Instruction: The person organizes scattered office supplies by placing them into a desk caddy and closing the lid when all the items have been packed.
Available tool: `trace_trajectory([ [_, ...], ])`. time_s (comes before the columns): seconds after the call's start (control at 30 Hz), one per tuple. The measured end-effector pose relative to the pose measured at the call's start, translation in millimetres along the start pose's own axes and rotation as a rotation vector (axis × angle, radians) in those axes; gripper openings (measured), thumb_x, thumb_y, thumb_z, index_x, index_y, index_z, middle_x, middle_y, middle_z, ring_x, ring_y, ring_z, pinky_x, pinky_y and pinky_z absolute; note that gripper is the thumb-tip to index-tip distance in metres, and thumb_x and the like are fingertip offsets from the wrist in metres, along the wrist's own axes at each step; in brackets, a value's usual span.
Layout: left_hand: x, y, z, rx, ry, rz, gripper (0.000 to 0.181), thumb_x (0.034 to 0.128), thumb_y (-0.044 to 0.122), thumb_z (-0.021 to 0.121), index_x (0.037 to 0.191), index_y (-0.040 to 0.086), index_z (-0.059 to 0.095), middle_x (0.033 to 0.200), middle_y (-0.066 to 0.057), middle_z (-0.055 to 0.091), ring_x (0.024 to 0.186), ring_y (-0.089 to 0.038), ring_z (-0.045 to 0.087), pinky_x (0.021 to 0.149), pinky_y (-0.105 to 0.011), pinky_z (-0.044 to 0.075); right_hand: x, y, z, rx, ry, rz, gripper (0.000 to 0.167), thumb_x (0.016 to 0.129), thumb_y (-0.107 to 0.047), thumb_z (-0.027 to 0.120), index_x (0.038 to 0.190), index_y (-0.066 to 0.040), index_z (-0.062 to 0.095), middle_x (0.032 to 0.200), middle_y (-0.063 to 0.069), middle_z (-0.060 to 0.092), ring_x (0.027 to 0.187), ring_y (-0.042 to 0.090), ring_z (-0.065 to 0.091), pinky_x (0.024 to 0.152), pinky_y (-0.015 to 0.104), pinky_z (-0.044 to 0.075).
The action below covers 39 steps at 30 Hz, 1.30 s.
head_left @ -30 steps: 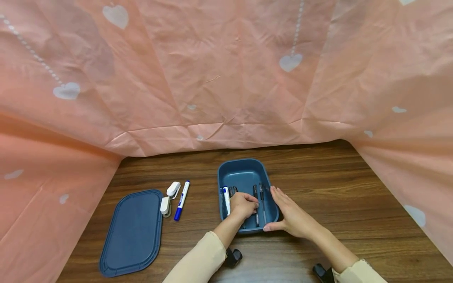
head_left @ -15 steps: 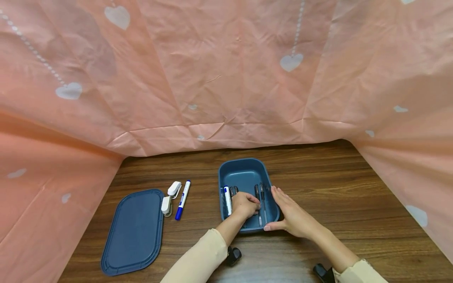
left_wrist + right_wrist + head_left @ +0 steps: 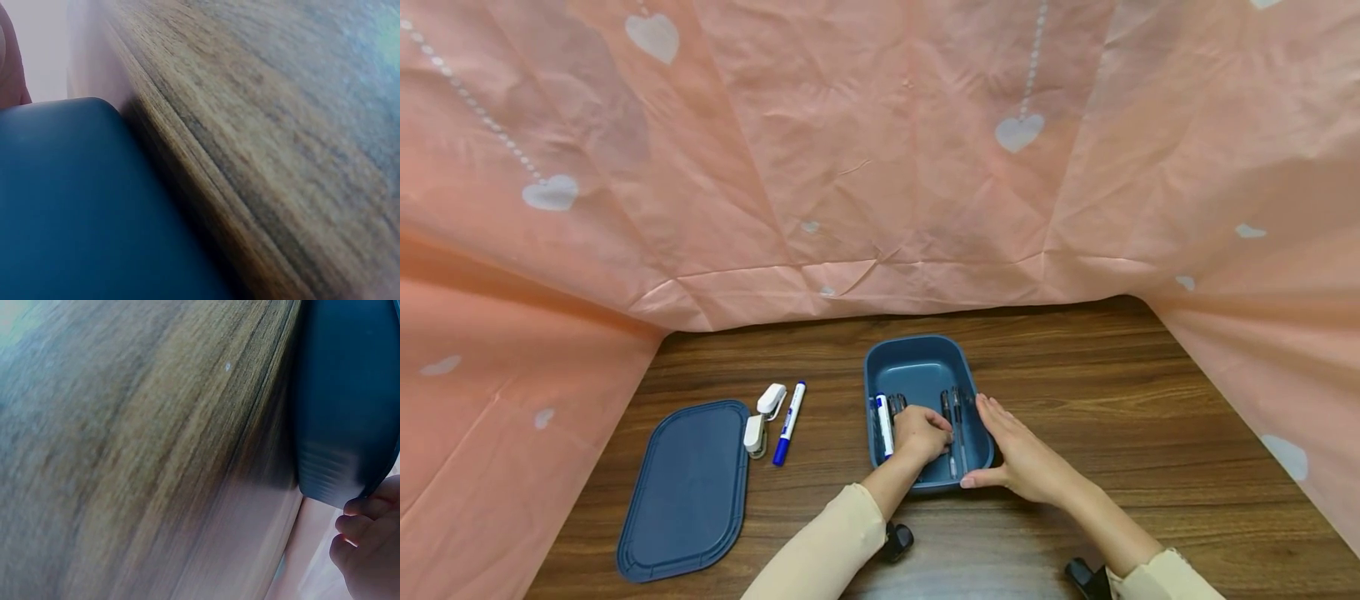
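Note:
A deep blue box (image 3: 913,341) stands on the table, with pens and a marker lying inside. My left hand (image 3: 919,433) reaches in over its near wall, fingers curled, and pinches the lower part of a black-capped pen (image 3: 946,407). Another black-capped pen (image 3: 957,408) lies close along its right side. A white marker (image 3: 885,427) and dark-capped pens (image 3: 897,403) sit left of that hand, partly covered by it. Outside, my right hand (image 3: 1026,457) rests against the right wall, fingers straight, thumb at the near rim. Both wrist views show the box's outer wall (image 3: 81,200).
To the left, a blue lid (image 3: 688,492) lies flat on the wooden table. Between lid and box are two small white staplers (image 3: 771,400) and a blue-and-white marker (image 3: 789,423). A pink curtain (image 3: 880,167) with hearts surrounds the table.
The pen at my left fingertips has shifted slightly right, closer to the pen beside it. My left hand has moved a little right; my right hand stays in place against the box.

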<state>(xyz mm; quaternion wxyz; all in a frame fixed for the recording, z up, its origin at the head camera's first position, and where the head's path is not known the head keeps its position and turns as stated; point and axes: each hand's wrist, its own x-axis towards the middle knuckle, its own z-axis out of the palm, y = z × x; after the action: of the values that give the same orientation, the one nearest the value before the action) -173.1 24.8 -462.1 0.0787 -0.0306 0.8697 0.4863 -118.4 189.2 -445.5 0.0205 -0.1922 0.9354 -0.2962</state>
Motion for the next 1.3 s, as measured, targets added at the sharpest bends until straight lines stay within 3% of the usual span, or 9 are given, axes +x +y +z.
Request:
trace_trajectory([
  [0.33, 0.2, 2.5, -2.3, -0.009, -0.004, 0.02, 0.008, 0.0723, -0.002, 0.079, 0.072, 0.005, 0.076, 0.065, -0.001, 0.067, 0.046, -0.004, 0.06, 0.045, -0.016, 0.05, 1.7, 1, 0, -0.005, -0.001, -0.006, 0.112, 0.072, -0.052, 0.078, 0.147, 0.012, 0.025, 0.155, 0.03, 0.025, 0.144, 0.046, 0.023, 0.114, 0.061, 0.023],
  [0.53, 2.2, 11.8, -10.9, -0.085, -0.016, 0.013, 0.006, 0.0748, 0.0, 0.078, 0.079, 0.003, 0.076, 0.071, -0.003, 0.07, 0.053, -0.01, 0.066, 0.048, -0.018, 0.053, 2.0, 2, -1, 0.0, -0.005, -0.003, 0.112, 0.072, -0.051, 0.079, 0.147, 0.012, 0.025, 0.155, 0.029, 0.026, 0.144, 0.046, 0.023, 0.114, 0.061, 0.023],
  [1.03, 7.0, 33.6, -47.9, -0.325, -0.058, -0.016, 0.015, 0.0796, 0.003, 0.075, 0.095, 0.004, 0.075, 0.078, -0.007, 0.075, 0.059, -0.008, 0.066, 0.061, -0.027, 0.06, 3.2, 6, -4, -0.024, 0.013, -0.012, 0.111, 0.071, -0.048, 0.081, 0.146, 0.013, 0.027, 0.153, 0.03, 0.028, 0.142, 0.048, 0.026, 0.112, 0.062, 0.027],
  [1.3, 0.9, 48.1, -70.9, -0.441, -0.081, 0.046, 0.019, 0.0804, 0.004, 0.075, 0.1, 0.004, 0.075, 0.084, -0.015, 0.075, 0.063, -0.012, 0.07, 0.066, -0.031, 0.06, 2.6, 9, -5, -0.025, 0.013, -0.006, 0.111, 0.07, -0.048, 0.081, 0.146, 0.013, 0.027, 0.153, 0.03, 0.029, 0.142, 0.048, 0.026, 0.112, 0.062, 0.026],
])
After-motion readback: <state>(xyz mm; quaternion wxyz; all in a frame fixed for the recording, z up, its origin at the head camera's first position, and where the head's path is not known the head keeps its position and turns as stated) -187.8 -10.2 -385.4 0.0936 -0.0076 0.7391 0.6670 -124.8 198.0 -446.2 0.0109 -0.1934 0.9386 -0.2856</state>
